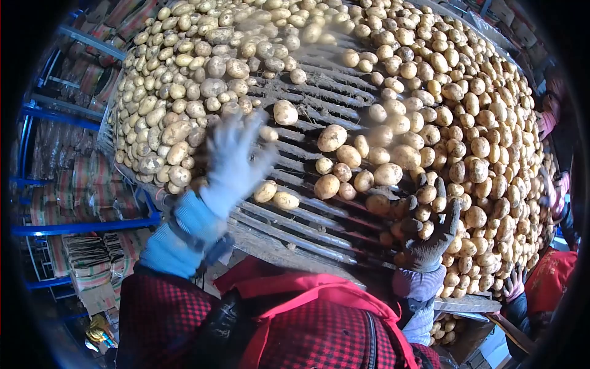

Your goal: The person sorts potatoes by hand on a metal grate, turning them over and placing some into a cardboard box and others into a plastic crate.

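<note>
My left hand [236, 163], in a pale glove, is blurred by motion over the slatted metal table [295, 229], its fingers stretched out beside the left heap of potatoes [175, 92]. No potato shows in its grasp. My right hand [430, 243], in a dark grey glove, rests with fingers spread among potatoes at the near edge of the right heap of potatoes [485, 141]. Between the hands, several loose potatoes lie on the dirty slats, among them a large potato [332, 138] and a round potato [285, 112]. Some potatoes nearby are blurred.
Blue metal racks [86, 227] and stacked sacks [92, 264] stand at the left. At the right edge, another person's gloved hand [514, 284] touches the heap, and a red garment [551, 280] shows beside it. More potatoes [444, 330] lie below the table's wooden edge [467, 305].
</note>
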Action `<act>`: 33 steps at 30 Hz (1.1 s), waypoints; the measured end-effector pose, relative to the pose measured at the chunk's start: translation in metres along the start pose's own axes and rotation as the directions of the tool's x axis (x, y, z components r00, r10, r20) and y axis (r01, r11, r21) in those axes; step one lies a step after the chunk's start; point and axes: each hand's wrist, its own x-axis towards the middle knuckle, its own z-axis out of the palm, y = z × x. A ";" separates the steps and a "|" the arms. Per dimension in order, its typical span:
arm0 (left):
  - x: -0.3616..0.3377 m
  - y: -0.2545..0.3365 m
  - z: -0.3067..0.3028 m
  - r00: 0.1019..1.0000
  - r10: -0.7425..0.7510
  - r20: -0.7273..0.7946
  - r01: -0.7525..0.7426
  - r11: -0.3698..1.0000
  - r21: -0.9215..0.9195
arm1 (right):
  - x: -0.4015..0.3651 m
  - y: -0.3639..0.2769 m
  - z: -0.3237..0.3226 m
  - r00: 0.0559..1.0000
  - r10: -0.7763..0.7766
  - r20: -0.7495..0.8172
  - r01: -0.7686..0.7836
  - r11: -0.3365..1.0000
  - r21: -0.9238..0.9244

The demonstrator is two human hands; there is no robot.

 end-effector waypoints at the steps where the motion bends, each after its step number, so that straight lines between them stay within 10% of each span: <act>1: 0.017 -0.025 0.014 0.996 -0.083 -0.027 0.080 0.993 -0.090 | -0.001 -0.001 0.000 1.000 0.001 -0.001 -0.001 1.000 0.001; 6: 0.049 -0.008 0.066 0.973 -0.217 0.084 0.195 0.958 0.211 | 0.008 -0.002 -0.018 0.972 0.104 0.211 -0.130 0.985 0.116; 10: 0.046 0.043 0.072 0.990 0.140 -0.018 -0.132 0.872 -0.470 | 0.006 -0.002 -0.016 0.969 0.060 0.240 -0.069 0.997 0.031; 14: -0.014 0.084 0.008 0.757 0.653 -0.030 -0.604 0.682 -0.412 | 0.002 -0.003 -0.007 0.992 0.066 0.104 -0.072 0.996 0.057; 18: -0.016 0.035 -0.004 0.884 0.461 -0.079 -0.440 0.763 -0.473 | 0.002 0.000 -0.010 0.995 -0.002 0.098 -0.002 0.999 0.041; 22: -0.010 -0.042 0.009 0.982 -0.059 0.180 0.078 0.992 -0.100 | 0.002 0.000 -0.007 0.996 0.005 0.094 -0.009 0.999 0.051; 25: 0.010 -0.054 0.013 0.883 -0.150 0.445 0.190 0.981 -0.047 | 0.004 -0.001 -0.012 0.995 0.039 0.093 -0.044 0.997 0.060; 33: 0.003 -0.036 0.042 0.957 -0.190 0.219 0.216 0.971 -0.106 | 0.000 -0.001 -0.011 0.991 -0.015 0.137 0.018 1.000 -0.024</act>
